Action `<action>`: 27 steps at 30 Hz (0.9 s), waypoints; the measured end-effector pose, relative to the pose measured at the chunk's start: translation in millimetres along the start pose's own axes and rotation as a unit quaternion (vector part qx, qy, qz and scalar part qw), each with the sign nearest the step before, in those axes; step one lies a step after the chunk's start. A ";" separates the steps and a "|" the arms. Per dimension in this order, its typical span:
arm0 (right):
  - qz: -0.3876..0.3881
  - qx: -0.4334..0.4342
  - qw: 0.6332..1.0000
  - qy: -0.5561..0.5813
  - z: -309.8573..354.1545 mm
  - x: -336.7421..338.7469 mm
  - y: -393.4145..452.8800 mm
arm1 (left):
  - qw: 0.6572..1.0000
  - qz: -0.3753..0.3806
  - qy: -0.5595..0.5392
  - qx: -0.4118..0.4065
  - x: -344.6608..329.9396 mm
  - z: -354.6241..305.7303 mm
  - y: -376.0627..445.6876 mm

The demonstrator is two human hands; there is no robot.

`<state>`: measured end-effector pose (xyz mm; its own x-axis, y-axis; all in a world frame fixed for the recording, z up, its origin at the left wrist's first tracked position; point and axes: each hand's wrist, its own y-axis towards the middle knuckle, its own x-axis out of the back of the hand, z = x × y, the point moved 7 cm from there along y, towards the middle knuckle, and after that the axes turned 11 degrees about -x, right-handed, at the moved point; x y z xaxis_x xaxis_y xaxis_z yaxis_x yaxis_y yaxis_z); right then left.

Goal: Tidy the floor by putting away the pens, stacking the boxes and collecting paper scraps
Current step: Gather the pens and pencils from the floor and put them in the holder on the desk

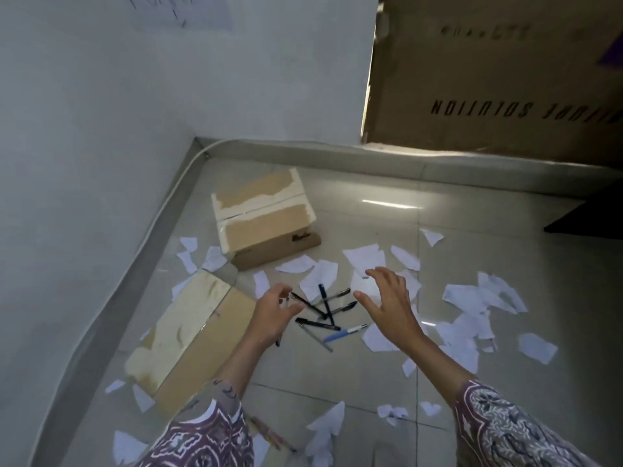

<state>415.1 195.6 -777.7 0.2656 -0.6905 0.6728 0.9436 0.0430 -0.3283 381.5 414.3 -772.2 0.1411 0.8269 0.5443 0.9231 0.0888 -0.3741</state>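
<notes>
Several pens [323,313] lie crossed in a loose pile on the tiled floor, mostly black, one blue and white [340,334]. My left hand [273,313] hovers at the pile's left side, fingers loosely curled, tips near one black pen. My right hand [391,299] is spread open above the pile's right side, holding nothing. A small cardboard box [266,219] sits beyond the pens near the wall. A second, longer box [192,335] lies to the left of my left arm. White paper scraps [472,298] are scattered all around.
A white wall [101,163] and grey skirting close off the left and back. A large brown carton [505,79] stands at the back right. A dark object [593,217] sits at the right edge. A patterned pencil-like item [269,433] lies near my left sleeve.
</notes>
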 end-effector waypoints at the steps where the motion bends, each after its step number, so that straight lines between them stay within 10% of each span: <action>1: 0.004 0.008 1.000 -0.005 -11.8 -16.9 9.1 | 1.000 0.004 0.005 -0.001 -11.4 17.5 7.6; 12: 0.049 0.124 0.977 -0.164 -123.8 -167.3 103.5 | 0.993 0.051 0.084 -0.066 -109.4 145.6 111.4; 27: 0.053 0.367 0.800 -0.472 -179.5 -283.7 160.7 | 0.961 0.082 0.202 -0.173 -167.3 204.6 207.3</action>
<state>455.9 268.8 -1140.4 0.0571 0.1828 0.9815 0.6758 0.7165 -0.1728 476.0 408.0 -1094.4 0.3579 0.5256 0.7718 0.9303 -0.2721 -0.2461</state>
